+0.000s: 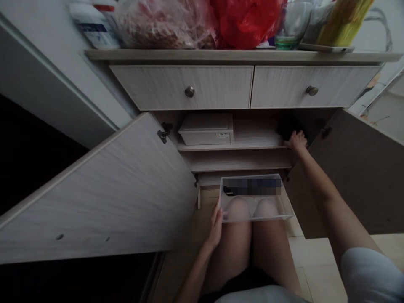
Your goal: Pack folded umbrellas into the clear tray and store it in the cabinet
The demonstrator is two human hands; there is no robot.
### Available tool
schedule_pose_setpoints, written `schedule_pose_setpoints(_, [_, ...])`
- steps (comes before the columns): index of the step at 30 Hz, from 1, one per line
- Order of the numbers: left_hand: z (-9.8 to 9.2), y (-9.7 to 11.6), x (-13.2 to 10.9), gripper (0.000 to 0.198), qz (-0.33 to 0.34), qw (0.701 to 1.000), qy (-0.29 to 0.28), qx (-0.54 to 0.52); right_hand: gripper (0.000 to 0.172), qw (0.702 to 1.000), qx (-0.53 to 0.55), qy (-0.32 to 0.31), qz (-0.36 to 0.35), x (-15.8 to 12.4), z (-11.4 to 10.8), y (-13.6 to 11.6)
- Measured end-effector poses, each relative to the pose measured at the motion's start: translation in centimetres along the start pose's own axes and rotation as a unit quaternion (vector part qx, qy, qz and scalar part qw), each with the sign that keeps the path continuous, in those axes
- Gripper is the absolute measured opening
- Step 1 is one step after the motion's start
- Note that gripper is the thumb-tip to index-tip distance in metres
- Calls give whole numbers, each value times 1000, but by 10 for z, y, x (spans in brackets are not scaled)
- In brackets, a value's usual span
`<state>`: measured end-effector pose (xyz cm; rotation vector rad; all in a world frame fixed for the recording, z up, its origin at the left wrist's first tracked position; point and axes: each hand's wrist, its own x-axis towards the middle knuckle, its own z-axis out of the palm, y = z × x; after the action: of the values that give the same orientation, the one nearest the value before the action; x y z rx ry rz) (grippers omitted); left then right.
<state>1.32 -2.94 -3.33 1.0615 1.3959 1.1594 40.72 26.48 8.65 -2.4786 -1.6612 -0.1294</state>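
A clear plastic tray [285, 210] rests on my knees, and my left hand [216, 225] holds its left edge. A dark item lies inside the tray near its far side. My right hand [296, 140] reaches into the open cabinet and touches a dark object [286, 126] at the right end of the upper shelf [252, 139]. Whether the fingers close on it I cannot tell. A white lidded box [206, 128] sits on the left part of that shelf.
Both cabinet doors stand open, the left door [94, 198] and the right door [356, 168]. Two shut drawers [189, 86] with round knobs are above. Plastic bags [246, 21], a glass and packets crowd the countertop. A lower shelf [240, 162] is visible.
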Motion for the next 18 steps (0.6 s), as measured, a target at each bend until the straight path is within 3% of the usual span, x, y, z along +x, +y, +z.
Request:
schedule_pose_setpoints(5, [1,-4,2,86,-4,1000,-1,-10,88,997,71,-26,32,-2,-1,-4])
schedule_pose_setpoints(10, [0,-5,2,88,6,1000,2,-15,73,990,136,-21,34,-18,-6,-7])
schedule_pose_setpoints(14, [-2,-2,3,89,9,1000,-9,-11,54,972,225,18,-60,-51,-17,-3])
schedule_pose_setpoints(18, [-1,2,1,95,6,1000,-9,-14,49,919,342,6,-199,-101,-32,10])
